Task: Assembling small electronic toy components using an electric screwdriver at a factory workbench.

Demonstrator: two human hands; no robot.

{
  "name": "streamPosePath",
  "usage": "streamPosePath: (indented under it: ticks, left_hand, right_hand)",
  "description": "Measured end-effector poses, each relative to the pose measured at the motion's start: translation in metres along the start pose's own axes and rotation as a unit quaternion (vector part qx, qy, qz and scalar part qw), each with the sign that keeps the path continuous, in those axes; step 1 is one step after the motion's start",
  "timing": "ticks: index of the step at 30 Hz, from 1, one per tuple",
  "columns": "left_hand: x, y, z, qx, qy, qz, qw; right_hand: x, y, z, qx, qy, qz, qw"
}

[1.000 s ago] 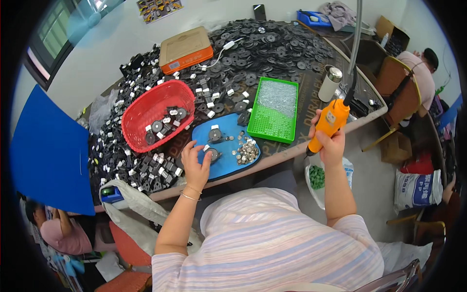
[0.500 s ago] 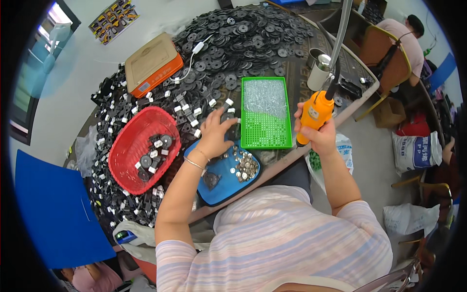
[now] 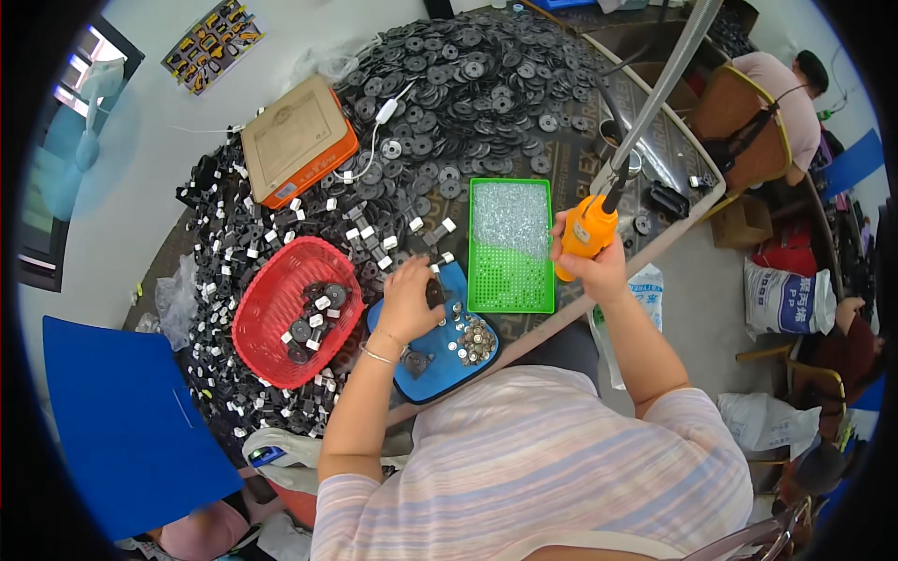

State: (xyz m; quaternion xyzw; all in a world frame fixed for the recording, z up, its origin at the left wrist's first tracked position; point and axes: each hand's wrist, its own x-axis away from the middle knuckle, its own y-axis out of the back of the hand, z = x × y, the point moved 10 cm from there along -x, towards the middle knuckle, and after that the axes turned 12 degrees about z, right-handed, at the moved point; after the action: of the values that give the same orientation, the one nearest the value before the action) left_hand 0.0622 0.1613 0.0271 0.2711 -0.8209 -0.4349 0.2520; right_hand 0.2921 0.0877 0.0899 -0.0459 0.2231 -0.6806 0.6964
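Observation:
My right hand (image 3: 599, 266) grips an orange electric screwdriver (image 3: 586, 229), held up to the right of a green perforated tray (image 3: 510, 282). Small silvery screws (image 3: 511, 213) fill the far half of that tray. Over the far left part of a blue tray (image 3: 441, 366), my left hand (image 3: 406, 301) has its fingers curled on a black plastic part (image 3: 435, 292), mostly covered by the hand. A heap of small round metal pieces (image 3: 477, 342) lies at that tray's right, and a black round part (image 3: 415, 362) sits near its left edge.
Left of the blue tray stands a red basket (image 3: 251, 323) with several black-and-white parts. Black discs (image 3: 449, 89) pile up at the back, near an orange box (image 3: 299, 140). A metal pole (image 3: 664, 89) slants past the screwdriver. Other people (image 3: 772, 98) sit nearby.
My left hand has drawn nearer, from the loose black parts onto the blue tray, its fingers now curled around a black plastic part. The screwdriver stays in my right hand, its tip turned.

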Motion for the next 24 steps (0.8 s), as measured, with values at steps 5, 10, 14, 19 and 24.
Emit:
streamPosePath:
  ticks: [5,10,14,19,24]
  left_hand:
    - [0.004,-0.008,0.004,0.006,0.033,0.031,0.999]
    - [0.002,-0.016,-0.011,-0.042,-0.027,0.009,0.999]
    - [0.007,-0.026,-0.015,-0.105,-0.057,-0.012,0.993]
    - [0.002,-0.019,-0.001,-0.030,-0.074,-0.013,0.997]
    - [-0.031,-0.009,0.030,0.025,-0.014,-0.068,0.997]
  right_hand:
    - [0.010,0.003,0.001,0.009,0.031,-0.021,0.999]
    - [0.033,0.000,-0.007,0.007,0.067,-0.016,0.998]
    - [0.053,-0.011,-0.002,-0.013,0.108,0.007,0.994]
    - [0.069,-0.019,0.007,0.008,0.157,0.023,0.987]
    - [0.074,-0.027,0.020,-0.023,0.196,0.005,0.980]
